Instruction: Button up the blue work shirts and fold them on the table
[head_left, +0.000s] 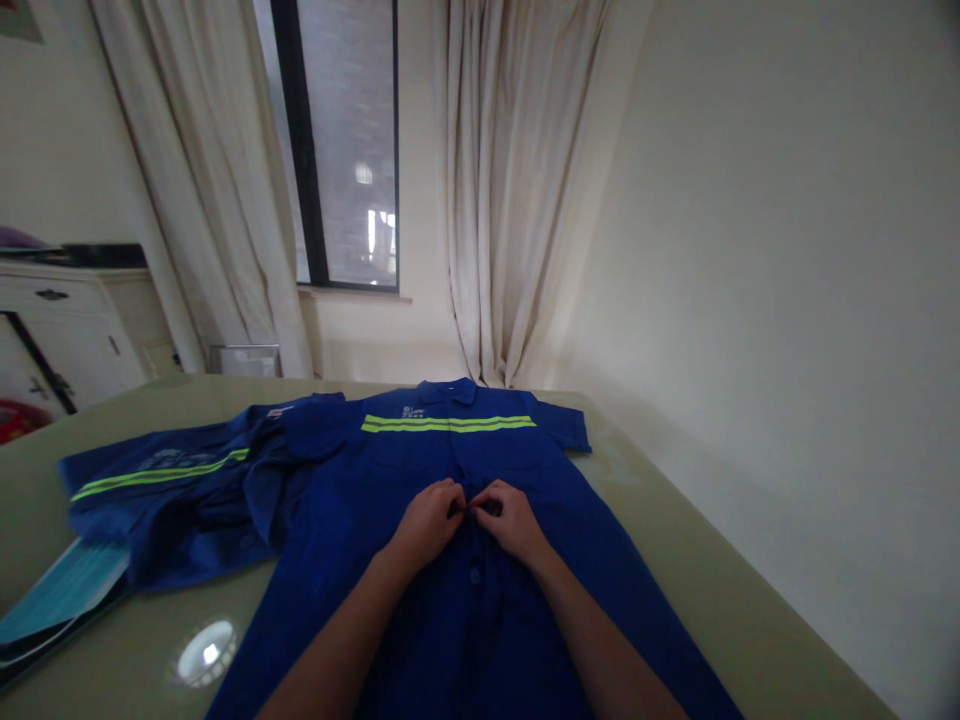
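Note:
A blue short-sleeved work shirt (495, 450) lies spread face up, its collar toward the far edge and a yellow-green reflective band across the chest. At the middle of its front placket, my left hand (431, 520) pinches the fabric from the left. Facing it from the right, my right hand (510, 515) pinches at the same spot, the fingertips almost meeting. Whatever sits between the fingertips is too small to make out. Just below the hands a button (475, 576) shows on the placket.
A second blue garment (202, 490) with a reflective band lies crumpled to the left, against the shirt. Left of that is a light-blue booklet or folder (67, 590). The greenish table (720, 560) meets a white wall at right. Curtains (510, 180) and a window stand behind.

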